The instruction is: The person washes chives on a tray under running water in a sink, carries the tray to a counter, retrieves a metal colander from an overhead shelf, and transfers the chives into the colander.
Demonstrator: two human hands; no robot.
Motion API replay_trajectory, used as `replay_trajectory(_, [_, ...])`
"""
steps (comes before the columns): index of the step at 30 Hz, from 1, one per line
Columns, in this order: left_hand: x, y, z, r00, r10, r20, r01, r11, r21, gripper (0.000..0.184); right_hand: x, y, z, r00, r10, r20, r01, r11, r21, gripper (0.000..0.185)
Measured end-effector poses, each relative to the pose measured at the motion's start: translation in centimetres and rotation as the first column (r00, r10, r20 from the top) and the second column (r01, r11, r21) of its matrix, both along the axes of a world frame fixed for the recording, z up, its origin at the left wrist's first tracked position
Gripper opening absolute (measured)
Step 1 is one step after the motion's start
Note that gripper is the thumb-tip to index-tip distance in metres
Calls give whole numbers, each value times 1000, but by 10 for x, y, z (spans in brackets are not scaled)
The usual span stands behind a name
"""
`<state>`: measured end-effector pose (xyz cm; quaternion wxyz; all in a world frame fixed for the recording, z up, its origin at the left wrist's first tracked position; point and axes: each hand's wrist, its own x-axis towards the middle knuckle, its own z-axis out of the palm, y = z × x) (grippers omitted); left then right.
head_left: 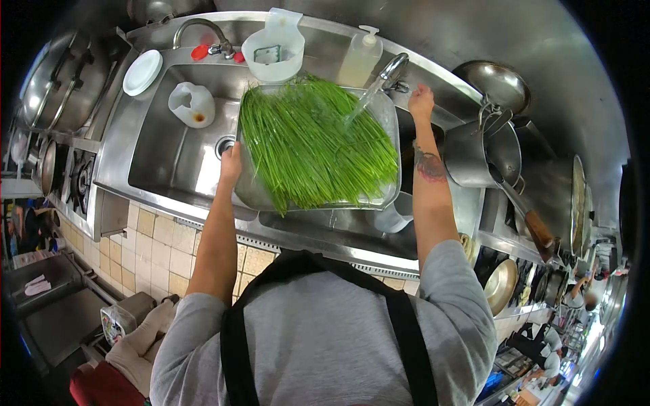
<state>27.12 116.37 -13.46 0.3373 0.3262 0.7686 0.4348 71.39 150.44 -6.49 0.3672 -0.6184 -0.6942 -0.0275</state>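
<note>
Long green stalks (318,145) fill a rectangular metal tray (254,193) that rests over the sink. Water runs onto them from the right faucet (395,66). My left hand (231,166) is closed on the tray's left edge, with its fingertips partly hidden. Just right of the faucet, my right hand (421,103) is raised with curled fingers, close to the tap handle; whether anything is in it cannot be made out. Below the tray's right side, a white plastic container (395,215) sits partly hidden in the sink.
A cut white jug (191,105) lies in the left basin (162,152). Behind are a white container (273,51), a soap bottle (361,57) and another faucet (196,24). A pot (474,155) and pan (497,84) stand right. A seated person (135,345) is lower left.
</note>
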Motion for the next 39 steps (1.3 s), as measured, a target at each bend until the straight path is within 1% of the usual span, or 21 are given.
replay_trajectory(1, [0,1,-3,1000,7,-8,-7,1000,9,51,9,6,-9,947,46,-318,-114,973,-199,38])
replay_trajectory(2, [-1,1,-7,1000,17,-16,-17,1000,18,51,15,11,-15,795,20,-606,-282,897,-341,42])
replay_trajectory(3, [1,2,-5,999,29,-25,-29,999,27,51,15,13,-14,568,-75,-819,-479,779,-403,47])
replay_trajectory(4, [0,2,-3,999,25,-45,-25,1000,-14,51,12,17,-14,586,-55,-809,-503,758,-416,48])
replay_trajectory(6, [0,2,-6,1000,12,-29,-12,1000,23,51,0,19,-18,616,-12,-788,-554,705,-444,50])
replay_trajectory(9, [-6,0,-12,998,4,-56,-4,1000,-1,51,-12,27,-22,495,-133,-859,-572,694,-437,44])
replay_trajectory(11, [-2,1,-13,999,36,-38,-35,999,34,51,-10,44,-19,724,-173,-667,-452,612,-649,36])
replay_trajectory(12, [-4,1,-12,999,13,-45,-13,1000,-1,52,-7,52,-18,818,-186,-544,-364,567,-739,36])
replay_trajectory(13, [-3,2,-12,999,25,-40,-25,999,22,52,-7,60,-20,893,-188,-408,-262,520,-813,39])
replay_trajectory(16, [5,-1,-9,999,46,-28,-45,998,41,51,-14,69,-26,958,-101,-268,-164,574,-802,48])
replay_trajectory(17, [4,-1,-6,999,44,-30,-43,999,25,51,-10,63,-32,982,-68,-175,-80,694,-716,46])
replay_trajectory(19, [6,2,3,999,22,-48,-22,1000,-5,51,-33,17,-9,998,-48,27,55,885,-462,42])
replay_trajectory(20, [6,2,5,998,7,-63,-8,1000,-22,51,-44,-10,-3,984,-158,-84,117,923,-367,33])
replay_trajectory(22, [1,1,2,997,-20,-78,17,999,-47,51,-45,-68,0,977,128,-169,-155,976,-156,23])
replay_trajectory(24, [0,0,-4,998,2,-59,-1,1000,3,51,-37,-119,14,870,476,-127,-490,861,-136,19])
replay_trajectory(26, [2,1,-4,999,14,-43,-13,1000,18,51,-40,-158,36,758,640,-126,-650,724,-232,17])
replay_trajectory(29, [5,0,5,999,7,-41,-8,1000,-21,50,-48,-184,43,674,735,72,-681,657,-323,12])
replay_trajectory(30, [4,-1,5,999,-3,-49,2,999,-33,50,-49,-183,40,677,725,125,-674,679,-290,9])
replay_trajectory(33, [2,0,3,999,-3,-39,1,1000,-31,49,-53,-170,40,697,713,81,-656,679,-330,6])
replay_trajectory(36, [2,0,3,999,2,-37,-3,1000,-21,50,-70,-171,83,750,646,-141,-639,655,-403,7])
replay_trajectory(39, [4,-1,6,999,6,-36,-7,1000,-10,50,-78,-164,113,727,677,-118,-680,686,-258,10])
